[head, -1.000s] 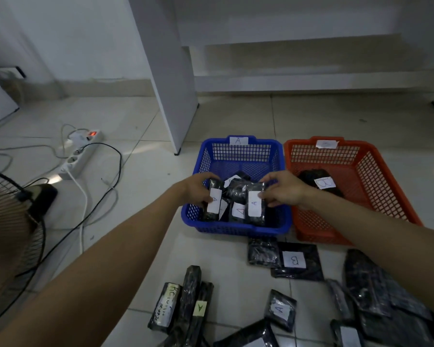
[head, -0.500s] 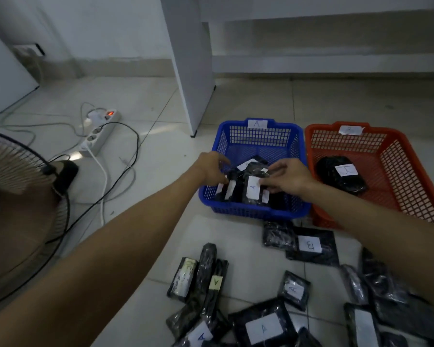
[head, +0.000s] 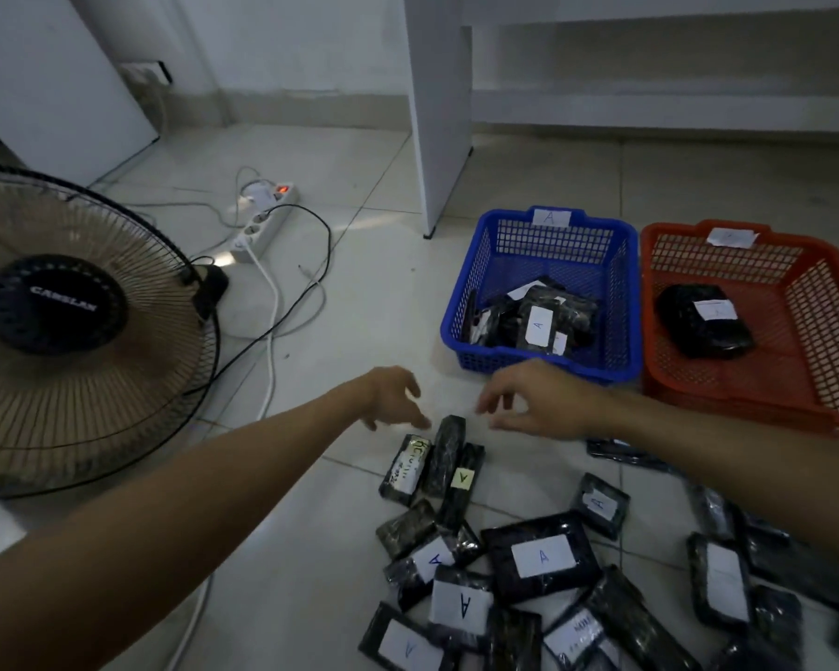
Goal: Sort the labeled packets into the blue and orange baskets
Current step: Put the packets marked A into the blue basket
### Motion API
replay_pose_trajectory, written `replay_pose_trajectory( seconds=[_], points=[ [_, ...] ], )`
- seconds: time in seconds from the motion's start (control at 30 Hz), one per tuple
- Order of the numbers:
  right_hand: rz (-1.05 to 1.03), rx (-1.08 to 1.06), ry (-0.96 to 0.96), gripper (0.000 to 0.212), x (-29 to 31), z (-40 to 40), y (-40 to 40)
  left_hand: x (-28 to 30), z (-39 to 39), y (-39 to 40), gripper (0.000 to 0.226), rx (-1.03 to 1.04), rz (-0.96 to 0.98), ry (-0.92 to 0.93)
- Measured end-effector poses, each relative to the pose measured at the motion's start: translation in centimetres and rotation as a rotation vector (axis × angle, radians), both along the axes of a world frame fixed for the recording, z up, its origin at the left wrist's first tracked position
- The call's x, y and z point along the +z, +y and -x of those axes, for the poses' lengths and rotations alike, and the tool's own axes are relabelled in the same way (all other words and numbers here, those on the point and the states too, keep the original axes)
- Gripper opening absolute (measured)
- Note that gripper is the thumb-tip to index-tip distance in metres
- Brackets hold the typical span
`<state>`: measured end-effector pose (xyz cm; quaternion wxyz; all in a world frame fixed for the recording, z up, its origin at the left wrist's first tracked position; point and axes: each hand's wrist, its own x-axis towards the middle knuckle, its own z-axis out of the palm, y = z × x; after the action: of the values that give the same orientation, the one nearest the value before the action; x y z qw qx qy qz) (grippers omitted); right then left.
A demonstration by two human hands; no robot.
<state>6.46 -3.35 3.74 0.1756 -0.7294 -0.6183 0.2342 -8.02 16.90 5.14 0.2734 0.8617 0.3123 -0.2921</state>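
Packets, black plastic w/ white labels (head: 543, 556), lie piled on the tiled floor (head: 359, 293); more sit in the blue mesh basket (head: 475, 278), one in the orange mesh basket (head: 824, 302). Our left hand (head: 393, 397) & right hand (head: 543, 399) hover above the pile, fingers loose, holding nothing.

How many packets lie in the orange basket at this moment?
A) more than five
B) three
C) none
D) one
D: the orange basket holds a single black packet with a white label, lying near its left side, while the blue basket beside it holds several.
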Motion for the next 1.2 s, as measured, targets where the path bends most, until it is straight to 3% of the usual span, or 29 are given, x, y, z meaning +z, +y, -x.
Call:
replay_pose_trajectory(
  seconds=[0.1,0.23,0.4,0.57,0.7,0.87,0.93,1.07,1.2],
  points=[
    [0.061,0.151,-0.152,0.037,-2.0,1.8,2.1,-1.3,1.8,-0.8,0.083,0.036,0.095,0.187],
    [0.111,0.228,-0.232,0.05,-3.4,3.0,4.9,-3.2,3.1,-2.0,0.083,0.042,0.08,0.135],
    [0.136,0.305,-0.26,0.046,-4.2,2.6,5.8,-3.2,3.5,-1.4,0.079,0.087,0.089,0.057],
    [0.151,0.228,-0.195,0.035,-4.0,1.6,4.8,-1.1,4.2,0.8,0.064,0.257,0.366,0.001],
    [0.14,-0.041,0.163,0.028,-3.5,0.1,2.9,1.5,4.4,2.0,0.059,0.34,0.638,-0.159],
    [0.171,-0.422,1.095,0.028,-0.2,-0.9,-1.6,3.5,3.5,2.3,0.054,0.349,0.888,-0.344],
    [0.142,-0.519,1.327,0.034,1.2,-0.8,-3.7,4.1,2.5,1.6,0.049,0.333,0.934,-0.393],
    [0.072,-0.622,1.513,0.04,3.1,-0.7,-7.2,5.3,0.2,-0.4,0.044,0.268,0.965,-0.435],
    [0.033,-0.706,1.551,0.041,4.2,-0.7,-9.7,5.6,-1.5,-1.8,0.054,0.218,1.051,-0.403]
  ],
)
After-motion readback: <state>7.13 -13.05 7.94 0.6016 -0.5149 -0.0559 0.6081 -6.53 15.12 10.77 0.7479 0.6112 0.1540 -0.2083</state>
